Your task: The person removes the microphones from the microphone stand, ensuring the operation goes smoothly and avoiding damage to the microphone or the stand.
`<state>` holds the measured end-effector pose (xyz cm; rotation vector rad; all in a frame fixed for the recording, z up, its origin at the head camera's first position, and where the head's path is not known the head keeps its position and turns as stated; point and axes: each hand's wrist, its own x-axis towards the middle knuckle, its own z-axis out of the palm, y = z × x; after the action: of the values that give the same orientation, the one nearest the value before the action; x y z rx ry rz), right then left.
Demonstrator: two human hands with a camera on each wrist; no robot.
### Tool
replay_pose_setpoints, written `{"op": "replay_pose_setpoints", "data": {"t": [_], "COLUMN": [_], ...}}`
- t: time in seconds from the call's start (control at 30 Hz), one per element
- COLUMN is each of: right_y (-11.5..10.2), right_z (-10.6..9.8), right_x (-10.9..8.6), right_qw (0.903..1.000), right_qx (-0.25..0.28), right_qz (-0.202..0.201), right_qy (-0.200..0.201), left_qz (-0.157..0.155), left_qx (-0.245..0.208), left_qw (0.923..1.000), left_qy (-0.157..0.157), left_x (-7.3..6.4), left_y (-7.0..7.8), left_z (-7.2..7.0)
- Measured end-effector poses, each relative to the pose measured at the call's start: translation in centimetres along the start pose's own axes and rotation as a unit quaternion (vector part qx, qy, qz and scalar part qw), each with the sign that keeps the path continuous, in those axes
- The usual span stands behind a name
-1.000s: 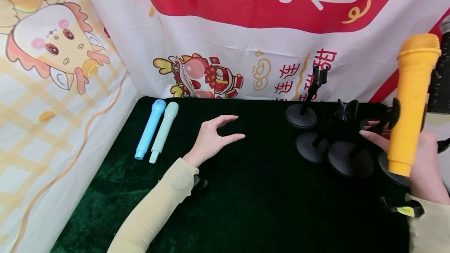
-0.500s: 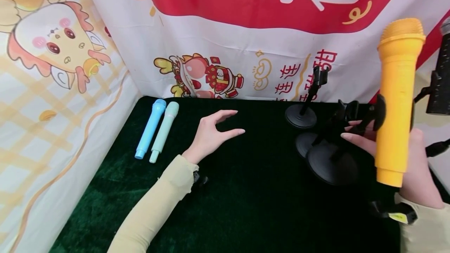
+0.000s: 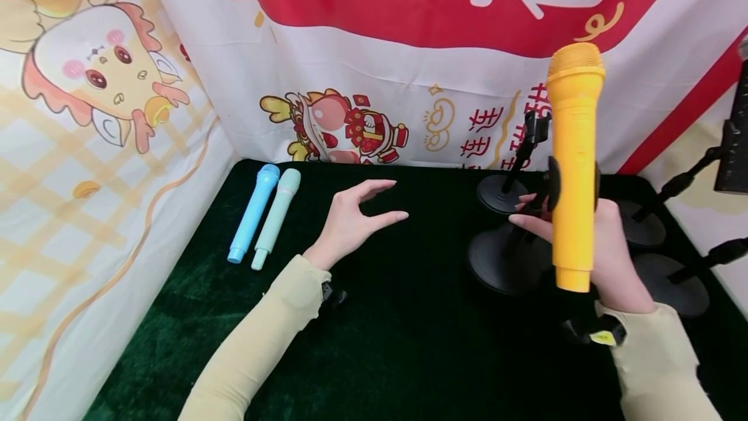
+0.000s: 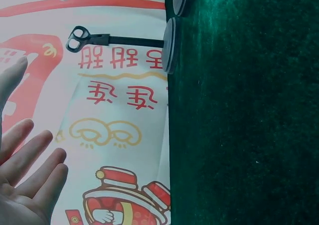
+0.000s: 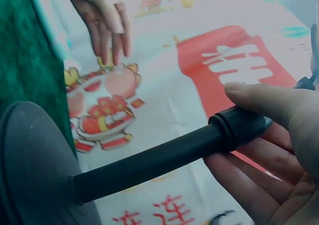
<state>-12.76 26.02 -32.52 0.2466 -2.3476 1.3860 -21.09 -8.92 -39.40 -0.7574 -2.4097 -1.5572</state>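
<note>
My right hand grips the upper pole of a black microphone stand, thumb on one side and fingers on the other. A yellow microphone sits upright in that stand's clip, in front of the hand in the head view. The stand's round base lies to the left of the hand; whether it touches the cloth I cannot tell. Over the middle of the table, my left hand holds nothing, its thumb and fingers spread apart. Left of it lie a blue microphone and a pale green microphone, side by side.
Behind the held stand is another black stand with a bare clip. More stands are at the right edge, one bearing a black microphone. Dark green cloth covers the table; printed fabric hangs behind it.
My right hand has moved left with the stand and its yellow microphone, uncovering stands at the right. The left hand has hardly moved.
</note>
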Motion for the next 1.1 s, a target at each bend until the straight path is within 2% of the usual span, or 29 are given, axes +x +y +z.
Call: {"op": "replay_pose_setpoints", "data": {"t": [0.07, 0.2, 0.43, 0.53, 0.8, 1.1], "right_y": [1.1, 1.5, -0.1, 0.3, 3.6, 3.9], "right_z": [0.5, 2.5, 5.6, 6.8, 10.2, 12.0], "right_x": [0.1, 0.7, 1.1, 1.4, 2.8, 3.6], "right_qw": [0.9997, 0.9993, 0.9965, 0.9952, 0.9949, 0.9953], "right_qx": [0.004, 0.025, 0.062, 0.069, 0.067, 0.063], "right_qz": [-0.022, -0.019, 0.019, 0.025, -0.002, -0.017], "right_qy": [0.004, -0.019, -0.053, -0.065, -0.076, -0.072], "left_qz": [0.001, 0.004, 0.008, 0.009, 0.013, 0.006], "left_qx": [-0.001, 0.001, 0.0, -0.001, -0.004, -0.02], "left_qw": [1.0, 1.0, 0.9999, 0.9999, 0.9998, 0.9995], "left_qy": [0.001, 0.005, 0.007, 0.008, 0.014, 0.025], "left_x": [0.1, 0.2, 0.3, 0.4, 0.8, 1.1], "left_y": [0.0, 0.1, 0.3, 0.5, 1.1, 2.0], "left_z": [0.0, 0.0, 0.1, 0.1, 0.3, 0.5]}}
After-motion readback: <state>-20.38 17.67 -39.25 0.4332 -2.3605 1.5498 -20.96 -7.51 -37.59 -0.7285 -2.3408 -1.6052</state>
